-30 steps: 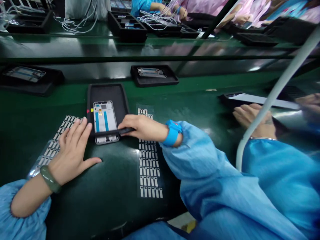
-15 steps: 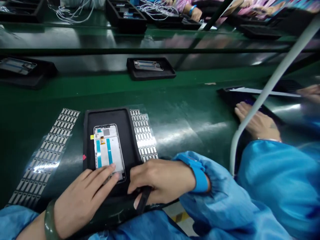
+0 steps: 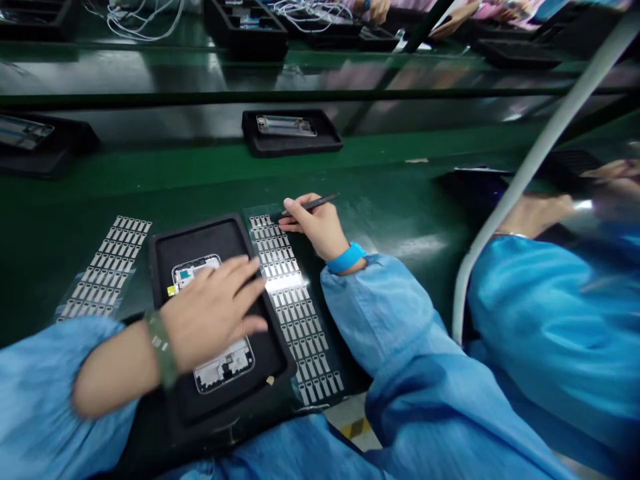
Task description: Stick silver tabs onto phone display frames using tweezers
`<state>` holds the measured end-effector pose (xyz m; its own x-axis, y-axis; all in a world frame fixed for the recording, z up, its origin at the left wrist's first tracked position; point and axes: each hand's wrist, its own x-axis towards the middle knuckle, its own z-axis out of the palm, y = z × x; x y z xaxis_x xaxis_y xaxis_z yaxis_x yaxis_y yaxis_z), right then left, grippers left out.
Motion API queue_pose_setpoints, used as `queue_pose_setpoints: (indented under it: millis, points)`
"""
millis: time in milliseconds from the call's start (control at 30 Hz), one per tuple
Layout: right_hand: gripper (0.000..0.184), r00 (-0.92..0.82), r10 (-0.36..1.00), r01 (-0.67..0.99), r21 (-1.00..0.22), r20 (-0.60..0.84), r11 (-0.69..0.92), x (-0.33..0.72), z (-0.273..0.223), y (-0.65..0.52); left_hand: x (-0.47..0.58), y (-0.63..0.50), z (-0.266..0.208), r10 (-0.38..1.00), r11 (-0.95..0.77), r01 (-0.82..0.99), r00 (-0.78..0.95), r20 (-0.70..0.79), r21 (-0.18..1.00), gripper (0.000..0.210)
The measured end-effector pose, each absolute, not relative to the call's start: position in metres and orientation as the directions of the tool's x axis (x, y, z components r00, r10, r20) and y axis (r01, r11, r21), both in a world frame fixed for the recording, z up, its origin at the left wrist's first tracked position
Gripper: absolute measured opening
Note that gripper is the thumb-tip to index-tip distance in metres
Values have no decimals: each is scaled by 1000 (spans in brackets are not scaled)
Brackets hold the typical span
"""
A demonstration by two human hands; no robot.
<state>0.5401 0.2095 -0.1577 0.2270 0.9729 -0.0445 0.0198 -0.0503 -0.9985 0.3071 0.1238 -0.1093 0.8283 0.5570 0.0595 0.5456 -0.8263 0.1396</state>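
Note:
My left hand (image 3: 215, 310) is spread open over a phone frame (image 3: 225, 370), hiding its middle; whether the palm touches it I cannot tell. The frame lies in a black tray (image 3: 267, 333), and a yellow tab (image 3: 172, 291) sticks out at its left edge. Dark, slim tweezers (image 3: 323, 201) are pinched in my right hand (image 3: 317, 223), which is at the top end of a clear sheet of small metallic pieces (image 3: 287, 287) right of the tray. Fingers hide part of the tweezers' tips.
Another sheet of metallic pieces (image 3: 113, 263) lies left of the tray. Two trays stand farther back, one in the middle (image 3: 295, 145) and one at left (image 3: 47, 163), each with a phone frame. A pale pole (image 3: 525, 173) slants up on the right, beside a co-worker's blue sleeve (image 3: 540, 293).
My right hand has moved from the tray's lower edge up to the top of the right sheet with the tweezers. My left hand has shifted up and right, covering the frame's middle.

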Motion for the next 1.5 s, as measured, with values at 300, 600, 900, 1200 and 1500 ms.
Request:
queue_pose_setpoints:
  millis: [300,600,900,1200,1500]
  points:
    - [26,195,975,-5,-995,-103,-104,531,-162,216,354,176,-143,629,-768,622,778,-7,152,47]
    - [15,158,980,39,-991,-118,-125,527,-158,218,351,173,-144,639,-763,626,769,35,162,42]
    - [5,147,973,-94,-982,-178,-166,532,-151,221,354,174,-146,656,-743,627,752,65,235,40]
    - [28,-48,998,-335,-940,-46,-59,508,-118,185,336,169,-123,796,-555,616,589,142,558,37]
    - [26,-256,964,-291,-946,-67,-143,474,-110,164,297,138,-105,937,-103,456,341,-67,884,29]
